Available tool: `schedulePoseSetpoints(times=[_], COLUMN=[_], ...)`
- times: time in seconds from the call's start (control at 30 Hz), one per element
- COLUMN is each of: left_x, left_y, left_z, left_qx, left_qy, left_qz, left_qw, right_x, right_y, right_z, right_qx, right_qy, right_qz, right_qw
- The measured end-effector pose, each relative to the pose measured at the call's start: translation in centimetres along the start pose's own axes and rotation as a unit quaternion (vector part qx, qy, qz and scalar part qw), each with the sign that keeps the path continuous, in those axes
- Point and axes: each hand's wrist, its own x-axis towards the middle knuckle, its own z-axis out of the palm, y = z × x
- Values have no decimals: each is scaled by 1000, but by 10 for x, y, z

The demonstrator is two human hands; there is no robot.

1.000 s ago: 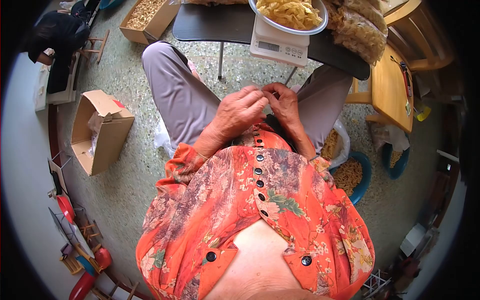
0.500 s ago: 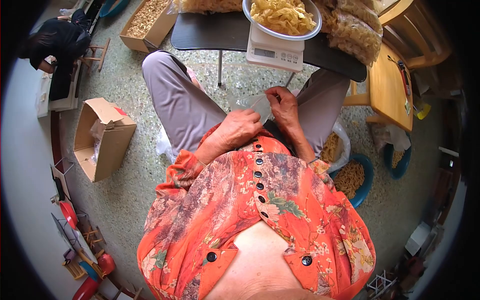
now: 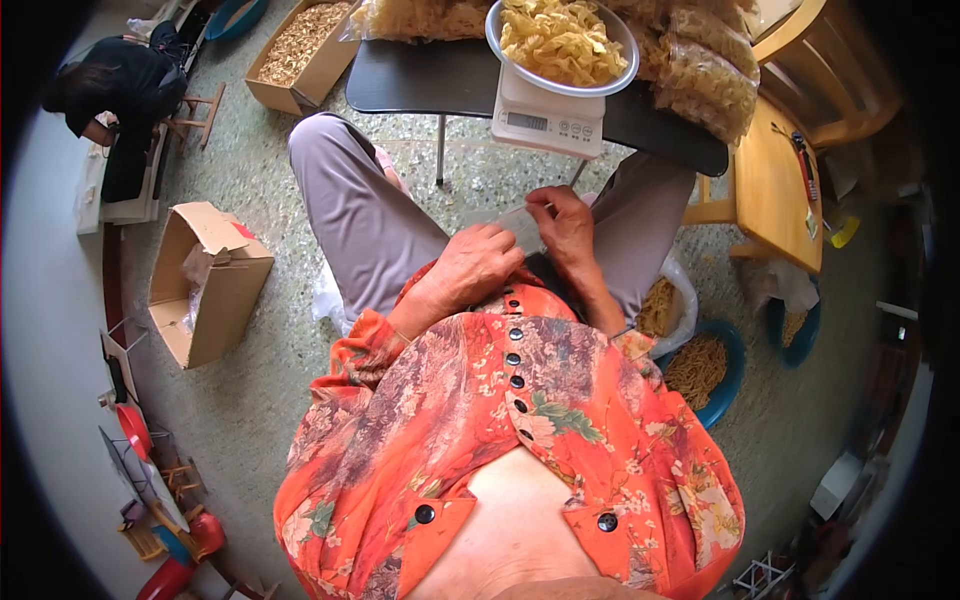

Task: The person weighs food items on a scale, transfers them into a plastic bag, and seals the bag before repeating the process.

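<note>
My left hand [image 3: 474, 266] and my right hand [image 3: 566, 232] are close together over my lap, both closed on a clear plastic bag [image 3: 522, 228] stretched between them. The bag is thin and partly hidden by my fingers. Beyond them, a white digital scale [image 3: 548, 118] stands at the edge of the dark table [image 3: 425, 80]. On the scale rests a pale bowl [image 3: 630, 62] with yellowish dried pieces [image 3: 560, 40]. Filled clear bags [image 3: 705, 75] are piled on the table's right side, with another [image 3: 425, 18] at its back left.
An open cardboard box [image 3: 225, 295] stands on the floor at left, a box of dried pieces [image 3: 300, 50] behind it. Blue basins [image 3: 738, 372] and a wooden chair [image 3: 775, 190] are at right. Another person [image 3: 125, 90] bends over at far left.
The bag between my hands shows less of its surface, and my hands have shifted slightly. The whole view has tilted a little, so the table and scale sit lower.
</note>
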Motion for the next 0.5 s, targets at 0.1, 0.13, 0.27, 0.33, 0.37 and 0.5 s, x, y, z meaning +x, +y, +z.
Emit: schedulePoseSetpoints(times=[0.1, 0.13, 0.27, 0.33, 0.37, 0.5], left_x=[-1, -3, -2, 0, 0, -10], left_y=[-2, -2, 0, 2, 0, -7], left_z=[4, 5, -7, -12, -10, -16], left_qx=[18, 28, 36, -17, -16, 16], left_qy=[15, 26, 10, 15, 17, 16], left_qz=[-5, -17, -24, 14, 15, -54], left_qw=[1000, 999, 999, 1000, 1000, 998], right_x=[-1, -1, 2, -1, -2, -2], right_y=[-9, -8, 1, -9, -18, -21], right_z=[-2, -1, -1, -4, -7, -6], right_qx=[24, 29, 15, 46, 79, 143], right_qy=[-36, -24, 2, -13, -29, -77], right_qz=[-95, -75, -3, 10, 27, 59], right_qw=[995, 997, 1000, 999, 996, 985])
